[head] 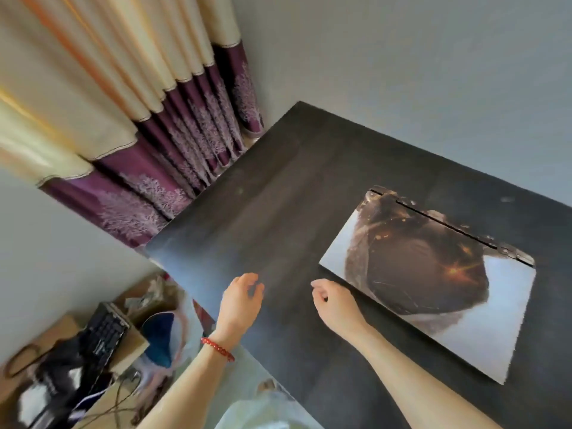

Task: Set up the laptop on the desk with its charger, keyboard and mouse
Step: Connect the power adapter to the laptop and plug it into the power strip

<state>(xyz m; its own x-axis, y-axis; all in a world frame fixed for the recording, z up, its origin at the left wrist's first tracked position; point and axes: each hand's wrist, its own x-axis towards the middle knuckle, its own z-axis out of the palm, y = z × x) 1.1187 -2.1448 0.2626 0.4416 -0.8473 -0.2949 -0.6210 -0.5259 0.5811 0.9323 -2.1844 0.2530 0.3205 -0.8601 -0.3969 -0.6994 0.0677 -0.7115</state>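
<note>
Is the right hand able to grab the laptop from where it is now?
Probably yes. The right hand hangs empty with loosely curled fingers just beside the closed laptop, near its front corner. Only bare desk lies between them, and the left hand is off to the other side.

No readable text, label, brand or number shows anywhere
</note>
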